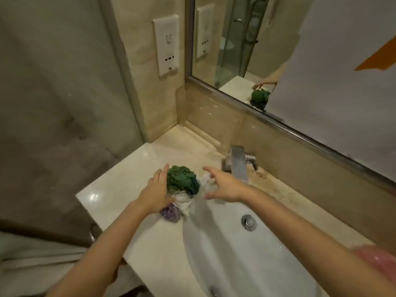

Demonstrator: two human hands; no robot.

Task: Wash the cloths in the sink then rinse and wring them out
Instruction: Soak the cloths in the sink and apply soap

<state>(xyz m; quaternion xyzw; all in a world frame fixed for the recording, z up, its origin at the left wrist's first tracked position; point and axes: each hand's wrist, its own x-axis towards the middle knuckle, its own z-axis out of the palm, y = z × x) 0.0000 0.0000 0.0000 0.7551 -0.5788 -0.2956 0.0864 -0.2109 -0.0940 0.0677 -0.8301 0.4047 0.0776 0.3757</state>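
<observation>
Neither grip has closed: the left hand rests with straight fingers against the bundled cloths on the table beside the sink, and the right hand hovers spread just beside them. Washing looks unstarted; the next move calls for gathering the pile and carrying it into the basin under the tap.

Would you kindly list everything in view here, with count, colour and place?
green cloth: one, dark green, bunched atop the pile on the counter left of the sink
white cloth: one, white, under the green
purple cloth: one, purple, at the pile's near end
sink: one, white, counter's right
drain plug: one, chrome, in the sink
faucet: one, chrome, behind the sink
counter: one, cream
mirror: one, wall above
outlet panel: one, white, wall
left hand: rests against the pile
right hand: open, above the pile's right edge
</observation>
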